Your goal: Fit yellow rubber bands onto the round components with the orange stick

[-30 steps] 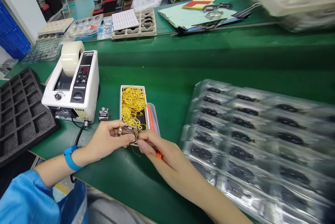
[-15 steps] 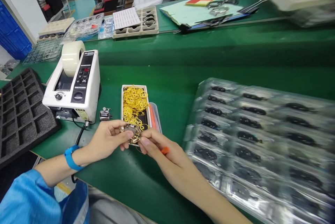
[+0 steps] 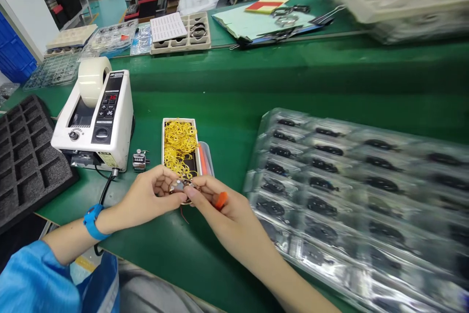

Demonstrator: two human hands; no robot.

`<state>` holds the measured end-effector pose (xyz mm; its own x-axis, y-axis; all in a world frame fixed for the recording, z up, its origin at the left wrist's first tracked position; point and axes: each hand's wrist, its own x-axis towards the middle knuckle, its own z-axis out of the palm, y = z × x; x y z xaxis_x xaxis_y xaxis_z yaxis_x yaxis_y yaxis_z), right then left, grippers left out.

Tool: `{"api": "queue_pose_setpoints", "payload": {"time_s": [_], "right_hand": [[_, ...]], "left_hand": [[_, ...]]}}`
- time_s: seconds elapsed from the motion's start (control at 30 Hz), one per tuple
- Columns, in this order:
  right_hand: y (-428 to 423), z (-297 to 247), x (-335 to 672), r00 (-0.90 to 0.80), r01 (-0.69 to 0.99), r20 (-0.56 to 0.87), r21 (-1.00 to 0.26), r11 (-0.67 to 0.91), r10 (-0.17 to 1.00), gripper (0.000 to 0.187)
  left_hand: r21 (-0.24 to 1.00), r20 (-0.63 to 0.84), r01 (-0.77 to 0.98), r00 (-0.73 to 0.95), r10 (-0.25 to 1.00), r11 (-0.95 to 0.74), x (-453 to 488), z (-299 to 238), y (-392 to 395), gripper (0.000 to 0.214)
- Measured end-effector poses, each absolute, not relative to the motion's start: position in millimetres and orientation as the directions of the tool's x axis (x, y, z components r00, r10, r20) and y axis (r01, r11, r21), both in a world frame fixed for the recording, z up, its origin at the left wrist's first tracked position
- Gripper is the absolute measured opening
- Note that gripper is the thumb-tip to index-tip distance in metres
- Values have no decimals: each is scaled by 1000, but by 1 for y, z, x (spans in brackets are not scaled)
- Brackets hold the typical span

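Note:
My left hand (image 3: 152,198) and my right hand (image 3: 216,208) meet over the green table (image 3: 238,108), both pinching a small round copper-coloured part (image 3: 179,187) with thin wires hanging from it. An orange-tipped tool (image 3: 220,199) also sits tucked in my right hand's fingers. Just behind the hands is a small white box (image 3: 165,130) filled with yellow rubber bands (image 3: 178,141). A blue band circles my left wrist.
A white tape dispenser (image 3: 95,120) with a tape roll stands at left, a small metal tally counter (image 3: 139,160) beside it. A black foam tray (image 3: 25,156) lies far left. Clear blister trays (image 3: 348,191) of dark parts fill the right. More trays and papers lie behind.
The round part has turned in my fingers, from face-up to more edge-on. My hands and the whole view shifted slightly left.

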<state>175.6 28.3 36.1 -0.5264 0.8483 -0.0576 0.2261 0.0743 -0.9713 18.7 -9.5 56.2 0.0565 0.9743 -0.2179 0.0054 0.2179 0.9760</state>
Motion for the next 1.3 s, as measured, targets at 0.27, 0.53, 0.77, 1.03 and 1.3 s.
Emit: {"api": "queue_pose_setpoints", "payload": {"time_s": [0.27,0.53,0.77,1.03,1.3], "right_hand": [[24,26,172,-442,191,-63,-981,25,895,40],[21,30,169,-447,181,-52,-983,34,893,44],[29,46,173,-570,-95,-297,-902,-421,766,46],[32,50,170,-643,-208,-356,-771,-602,678,48],[35,24,187,-429,204,-59,-978,33,901,36]], "left_hand": [[981,-175,-87,10,985,175,20,53,-8,37],[992,-61,110,-7,998,61,20,52,-13,23],[342,747,754,143,649,-561,5,49,-13,17],[-81,799,842,375,471,-534,1,44,-11,16],[996,1,78,-380,925,31,-28,42,-59,30]]}}
